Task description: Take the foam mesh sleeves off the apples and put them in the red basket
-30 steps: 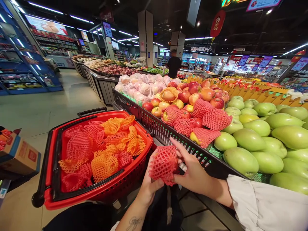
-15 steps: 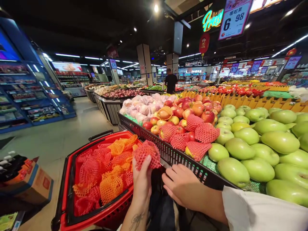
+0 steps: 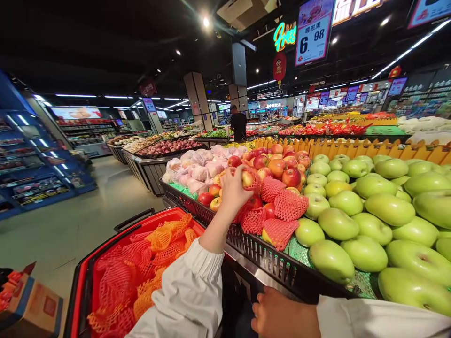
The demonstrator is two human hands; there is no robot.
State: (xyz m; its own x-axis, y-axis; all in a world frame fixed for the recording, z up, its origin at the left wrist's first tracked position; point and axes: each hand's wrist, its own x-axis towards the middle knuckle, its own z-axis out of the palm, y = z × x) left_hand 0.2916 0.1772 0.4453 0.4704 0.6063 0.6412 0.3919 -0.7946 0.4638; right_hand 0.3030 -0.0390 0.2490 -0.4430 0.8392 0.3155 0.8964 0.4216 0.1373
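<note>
My left hand (image 3: 233,190) reaches over the display, its fingers closed around a red-and-yellow apple (image 3: 248,179) partly wrapped in a red foam net. Apples (image 3: 261,162) lie heaped around it, and several in red foam nets (image 3: 291,205) sit just to the right. Low in front of the display's metal edge, my right hand (image 3: 276,312) has its fingers curled in; nothing shows in them, though the palm is hidden. At left stands a red basket (image 3: 79,291) full of red and orange foam nets (image 3: 141,272), partly covered by my left sleeve.
Large green fruits (image 3: 369,223) fill the display's right side; bagged pink fruit (image 3: 197,171) lies at its left. A black slotted rim (image 3: 246,239) edges the display. A cardboard box (image 3: 33,307) stands at lower left. A person in black (image 3: 238,124) is farther back.
My left hand has moved from above the basket up and forward to the apple pile, with the netted apple. My right hand has lowered and curled more. The view has shifted right.
</note>
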